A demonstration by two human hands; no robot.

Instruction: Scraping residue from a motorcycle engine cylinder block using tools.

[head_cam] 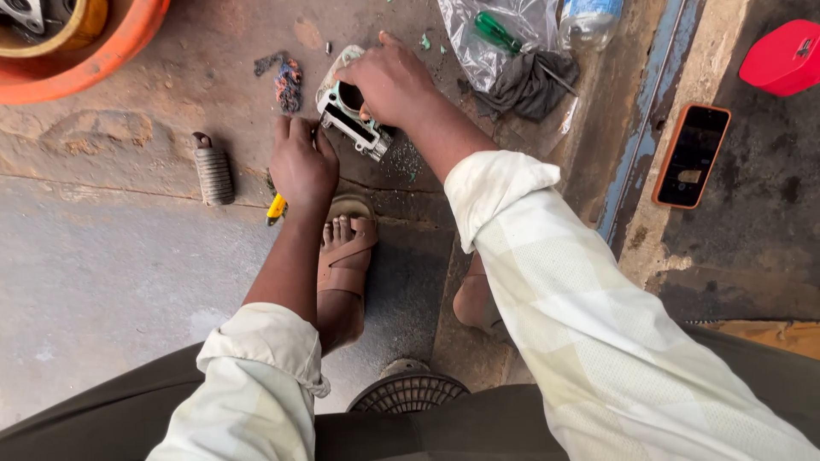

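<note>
I am squatting in a rough repair workshop, the kind worked at floor level. The floor [111, 282] under me is bare, stained concrete with cracks and grit, not a bench. Metal engine parts lie about: a grey cylinder block [352, 119] with a bore through it, a ribbed footrest [213, 173] with a rubber sleeve, and more metal pieces in an orange tub [102, 55]. A green-handled screwdriver [500, 34] rests on a plastic bag [504, 26] beside a greasy dark rag [530, 85], and an oily wad of cotton waste [287, 84] sits on the concrete. A blue steel rail [649, 111] runs along the floor.
</note>
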